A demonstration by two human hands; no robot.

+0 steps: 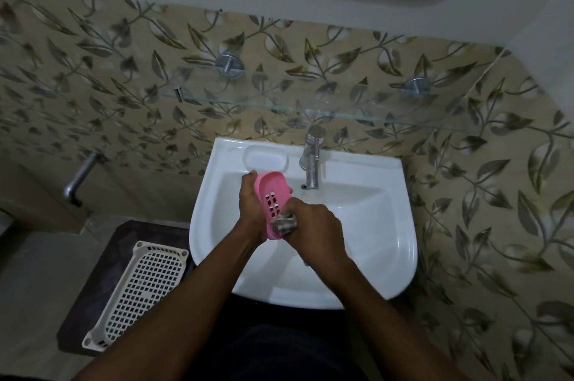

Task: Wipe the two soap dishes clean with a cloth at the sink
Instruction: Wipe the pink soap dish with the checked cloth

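Pink soap dish (pixel 271 191) clasped in left grip (pixel 250 210) — right grip (pixel 313 225) curled round cloth (pixel 284 224), pressing dish.

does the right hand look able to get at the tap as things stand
Probably yes: the tap stands just beyond the right hand, with nothing between them. But that hand grips the cloth against the pink soap dish, so it would have to lift off first.

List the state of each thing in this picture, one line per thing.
pink soap dish: held tilted over the sink.
cloth: bunched, pressed against the dish's near end.
left hand: grips the dish.
right hand: grips the cloth.
tap: no water seen running.
basket: lying left of the sink.
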